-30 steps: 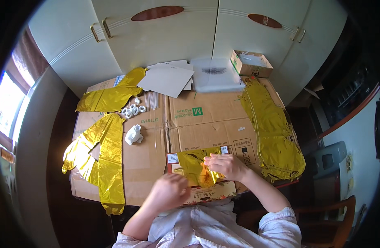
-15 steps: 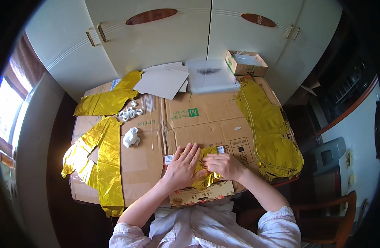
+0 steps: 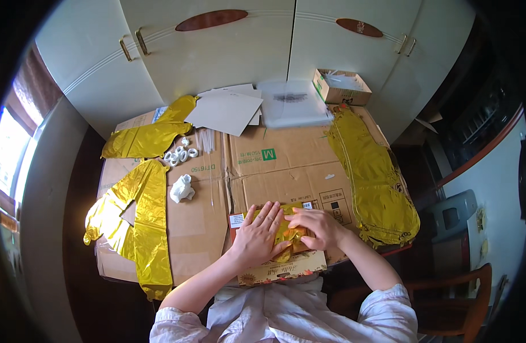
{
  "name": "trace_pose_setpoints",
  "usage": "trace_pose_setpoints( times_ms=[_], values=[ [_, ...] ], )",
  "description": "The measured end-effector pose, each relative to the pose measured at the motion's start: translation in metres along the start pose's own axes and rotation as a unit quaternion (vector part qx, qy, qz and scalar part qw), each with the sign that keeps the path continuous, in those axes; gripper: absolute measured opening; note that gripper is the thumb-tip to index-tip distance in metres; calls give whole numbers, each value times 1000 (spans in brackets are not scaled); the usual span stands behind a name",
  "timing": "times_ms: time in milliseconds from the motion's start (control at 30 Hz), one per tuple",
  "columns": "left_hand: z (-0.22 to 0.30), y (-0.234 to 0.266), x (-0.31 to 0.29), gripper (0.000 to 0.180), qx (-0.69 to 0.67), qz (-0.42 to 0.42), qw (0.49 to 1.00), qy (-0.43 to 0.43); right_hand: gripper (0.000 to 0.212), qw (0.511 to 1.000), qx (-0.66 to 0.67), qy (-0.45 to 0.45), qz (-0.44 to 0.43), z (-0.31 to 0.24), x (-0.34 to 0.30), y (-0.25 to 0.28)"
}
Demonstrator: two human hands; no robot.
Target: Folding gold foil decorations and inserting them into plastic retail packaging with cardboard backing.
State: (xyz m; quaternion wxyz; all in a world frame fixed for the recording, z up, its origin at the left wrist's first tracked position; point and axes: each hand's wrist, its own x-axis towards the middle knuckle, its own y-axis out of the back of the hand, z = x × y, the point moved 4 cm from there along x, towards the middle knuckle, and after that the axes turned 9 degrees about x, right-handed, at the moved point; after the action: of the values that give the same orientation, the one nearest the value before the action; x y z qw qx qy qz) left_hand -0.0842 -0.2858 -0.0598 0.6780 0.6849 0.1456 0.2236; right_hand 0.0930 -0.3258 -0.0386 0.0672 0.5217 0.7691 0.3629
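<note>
My left hand (image 3: 256, 237) lies flat with its fingers stretched, pressing a folded gold foil balloon (image 3: 283, 233) onto a decorated flat package. My right hand (image 3: 319, 226) is beside it, its bent fingers gripping the right side of the foil. The foil is crumpled toward its lower end, and both hands partly hide it. Beneath them sits the package (image 3: 300, 265), with a cream, leaf-patterned edge showing at the front of the cardboard-covered table.
Flat gold foil balloons lie at the near left (image 3: 151, 228), far left (image 3: 140, 142) and right (image 3: 374, 183). White tape rolls (image 3: 182, 155), crumpled white paper (image 3: 183, 188), thin clear sticks (image 3: 206, 140), white sheets (image 3: 226, 111), a clear plastic bag (image 3: 291, 106) and an open box (image 3: 343, 94) also rest here.
My right hand has shifted slightly right, its fingers less tightly curled. The foil's loose end has moved lower and closer to my left thumb. My left hand stays flat.
</note>
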Motion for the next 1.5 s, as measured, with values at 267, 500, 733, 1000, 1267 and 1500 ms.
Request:
trace_pose_setpoints(
  times_ms=[267,500,733,1000,1267,1500],
  values=[
    [0,-2,0,77,-1,-2,1000,3,58,964,-260,-43,41,-1,12,-32],
    [0,1,-1,75,-11,-12,1000,-5,71,955,-289,-63,5,-3,-5,-22],
    [1,2,0,73,-8,-17,1000,-11,75,974,-208,-9,-84,-46,-66,-31],
    [1,2,-1,73,7,-30,999,-26,70,976,-214,-32,-35,-42,-69,-36],
    [7,8,-1,74,8,-37,999,-33,78,967,-237,-54,-73,-41,-68,-40],
    [6,7,0,73,36,-51,998,-28,64,980,-191,-48,-5,-52,-32,-13]
  ],
)
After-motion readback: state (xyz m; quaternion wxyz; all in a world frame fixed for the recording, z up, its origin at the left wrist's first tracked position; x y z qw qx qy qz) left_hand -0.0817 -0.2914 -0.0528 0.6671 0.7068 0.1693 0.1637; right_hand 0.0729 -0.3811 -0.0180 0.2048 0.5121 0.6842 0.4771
